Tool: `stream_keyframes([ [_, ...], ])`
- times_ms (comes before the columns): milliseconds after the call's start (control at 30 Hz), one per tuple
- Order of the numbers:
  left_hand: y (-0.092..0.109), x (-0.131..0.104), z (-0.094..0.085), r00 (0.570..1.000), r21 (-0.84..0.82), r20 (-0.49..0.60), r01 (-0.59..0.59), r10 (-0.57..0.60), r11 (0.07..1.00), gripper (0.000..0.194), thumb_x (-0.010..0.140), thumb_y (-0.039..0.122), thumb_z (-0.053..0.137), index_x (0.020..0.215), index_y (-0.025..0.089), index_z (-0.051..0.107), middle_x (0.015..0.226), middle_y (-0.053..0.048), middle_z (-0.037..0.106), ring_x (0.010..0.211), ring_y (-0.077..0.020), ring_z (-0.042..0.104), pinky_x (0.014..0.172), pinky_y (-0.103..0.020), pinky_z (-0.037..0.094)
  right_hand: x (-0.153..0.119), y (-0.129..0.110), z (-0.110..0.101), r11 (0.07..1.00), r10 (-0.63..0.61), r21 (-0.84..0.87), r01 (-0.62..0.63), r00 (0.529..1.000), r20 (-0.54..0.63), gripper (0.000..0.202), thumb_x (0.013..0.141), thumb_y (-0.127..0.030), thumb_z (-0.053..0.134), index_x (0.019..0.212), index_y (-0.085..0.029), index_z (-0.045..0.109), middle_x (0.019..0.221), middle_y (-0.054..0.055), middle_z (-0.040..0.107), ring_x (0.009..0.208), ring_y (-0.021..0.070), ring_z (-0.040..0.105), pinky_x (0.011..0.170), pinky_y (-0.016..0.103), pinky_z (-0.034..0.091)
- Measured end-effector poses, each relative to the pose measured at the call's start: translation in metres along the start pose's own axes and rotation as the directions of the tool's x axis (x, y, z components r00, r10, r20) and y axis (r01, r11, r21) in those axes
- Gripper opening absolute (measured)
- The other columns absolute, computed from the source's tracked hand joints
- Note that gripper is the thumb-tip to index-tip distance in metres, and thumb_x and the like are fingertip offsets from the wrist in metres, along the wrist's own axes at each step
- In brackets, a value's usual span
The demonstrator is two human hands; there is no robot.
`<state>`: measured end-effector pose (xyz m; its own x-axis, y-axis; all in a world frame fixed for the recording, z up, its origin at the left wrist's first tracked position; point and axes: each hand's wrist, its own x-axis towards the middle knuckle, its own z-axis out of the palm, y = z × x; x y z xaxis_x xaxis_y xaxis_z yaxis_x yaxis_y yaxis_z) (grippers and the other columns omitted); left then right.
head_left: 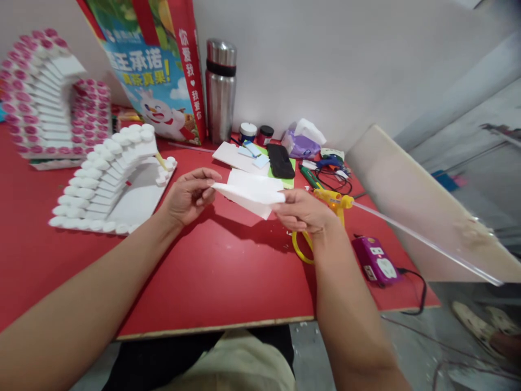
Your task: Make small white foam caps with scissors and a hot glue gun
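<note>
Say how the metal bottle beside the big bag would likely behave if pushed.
The metal bottle stands tall and narrow, so a push near its top could well tip it. Its rounded body would probably roll once knocked over. The smooth, shiny sides may feel slippery.

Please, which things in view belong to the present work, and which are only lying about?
Probably for the work:
white piece, held by left hand and right hand
yellow glue gun
white staircase model

Probably just lying about:
steel flask
printed bag
purple tissue pack
</note>
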<state>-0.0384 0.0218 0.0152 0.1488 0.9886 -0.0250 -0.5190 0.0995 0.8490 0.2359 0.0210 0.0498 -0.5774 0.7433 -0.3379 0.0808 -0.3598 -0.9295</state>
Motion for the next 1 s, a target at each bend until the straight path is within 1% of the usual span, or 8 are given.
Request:
stream_keyframes([
  [33,0.001,-0.001,0.0,1.0,-0.006,0.02,0.007,-0.006,1.0,0.009,0.068,0.011,0.067,0.075,0.013,0.072,0.043,0.003,0.047,0.034,-0.0038,0.032,0.038,-0.015,0.024,0.0,-0.001,-0.003,0.997,-0.071,-0.003,0.071,0.991,-0.118,0.033,0.077,-0.04,0.084,0.084,-0.015,0.065,0.048,-0.008,0.051,0.033,0.0035,0.039,0.032,0.014,0.029],
  [100,0.0,-0.002,-0.001,0.993,0.019,0.105,0.053,-0.055,0.998,0.007,0.069,0.013,0.07,0.075,0.012,0.073,0.043,0.003,0.045,0.035,-0.0037,0.032,0.038,-0.015,0.022,0.005,0.0,-0.003,0.974,-0.216,-0.008,0.227,0.914,-0.344,0.038,0.082,-0.052,0.079,0.088,-0.016,0.068,0.061,-0.002,0.062,0.049,0.0083,0.058,0.045,0.018,0.048],
  [167,-0.003,-0.004,-0.001,0.967,0.081,0.213,0.122,-0.137,0.989,0.01,0.071,0.018,0.075,0.078,0.011,0.073,0.044,0.003,0.046,0.036,-0.0034,0.032,0.038,-0.015,0.019,0.014,0.003,0.006,0.945,-0.288,0.018,0.326,0.857,-0.428,0.045,0.087,-0.06,0.07,0.095,-0.016,0.07,0.081,0.006,0.072,0.075,0.0144,0.07,0.069,0.025,0.06],
  [233,-0.008,-0.006,0.001,0.93,0.153,0.297,0.18,-0.219,0.972,0.016,0.074,0.024,0.078,0.082,0.01,0.073,0.046,0.002,0.049,0.036,-0.0036,0.033,0.037,-0.015,0.018,0.024,0.008,0.021,0.946,-0.257,0.1,0.307,0.904,-0.341,0.05,0.089,-0.063,0.065,0.102,-0.016,0.069,0.094,0.011,0.075,0.091,0.0195,0.072,0.082,0.033,0.061],
  [367,-0.014,-0.008,0.004,0.895,0.258,0.33,0.221,-0.301,0.941,0.022,0.079,0.031,0.08,0.087,0.013,0.07,0.051,0.003,0.053,0.037,-0.0049,0.038,0.037,-0.016,0.024,0.034,0.019,0.051,0.982,-0.104,0.151,0.115,0.991,-0.081,0.045,0.089,-0.056,0.07,0.111,-0.017,0.065,0.093,0.009,0.075,0.082,0.0187,0.071,0.074,0.032,0.06],
  [500,-0.016,-0.007,0.005,0.911,0.334,0.293,0.187,-0.29,0.924,0.027,0.08,0.036,0.081,0.086,0.015,0.065,0.053,0.002,0.056,0.039,-0.0051,0.039,0.038,-0.016,0.025,0.032,0.022,0.06,0.998,-0.055,-0.028,0.056,0.998,0.02,0.037,0.091,-0.048,0.071,0.11,-0.016,0.067,0.088,0.004,0.071,0.059,0.0089,0.055,0.055,0.022,0.046],
  [667,-0.019,-0.004,0.001,0.931,0.372,0.25,0.16,-0.265,0.914,0.029,0.081,0.037,0.08,0.09,0.014,0.065,0.053,0.003,0.055,0.039,-0.0035,0.036,0.038,-0.015,0.023,0.035,0.021,0.054,0.986,-0.109,-0.12,0.117,0.991,0.072,0.027,0.09,-0.039,0.072,0.101,-0.014,0.07,0.074,-0.001,0.06,0.065,0.0082,0.05,0.062,0.02,0.043],
  [1000,-0.021,-0.005,0.001,0.948,0.399,0.273,0.041,-0.161,0.916,0.035,0.081,0.034,0.081,0.107,0.014,0.068,0.077,-0.005,0.071,0.046,-0.0065,0.05,0.038,-0.016,0.034,0.027,0.013,0.043,0.963,0.131,0.225,-0.148,0.987,0.089,0.036,0.088,-0.045,0.074,0.095,-0.011,0.065,0.055,-0.01,0.035,0.045,0.0029,0.023,0.041,0.014,0.02],
])
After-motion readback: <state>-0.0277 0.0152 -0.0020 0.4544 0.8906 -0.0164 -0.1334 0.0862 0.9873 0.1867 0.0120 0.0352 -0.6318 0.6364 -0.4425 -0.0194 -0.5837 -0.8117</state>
